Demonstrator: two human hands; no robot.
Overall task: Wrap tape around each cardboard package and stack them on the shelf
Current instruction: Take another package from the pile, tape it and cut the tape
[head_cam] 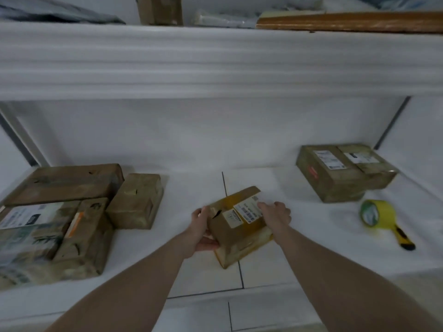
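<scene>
At left a cluster of packages (60, 219) lies on the white shelf (191, 188). In the middle the left hand (200, 230) and right hand (275, 216) grip a yellow-taped package (239, 226), apparently wrapped, not yet stacked. At right stand 2 stacked boxes (345, 171), then the tape roll (375, 213).

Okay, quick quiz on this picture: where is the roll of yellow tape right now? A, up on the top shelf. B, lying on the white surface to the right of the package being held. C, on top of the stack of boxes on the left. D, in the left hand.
B: the yellow tape roll lies on the white surface, right of the package that the left hand and right hand hold.
</scene>
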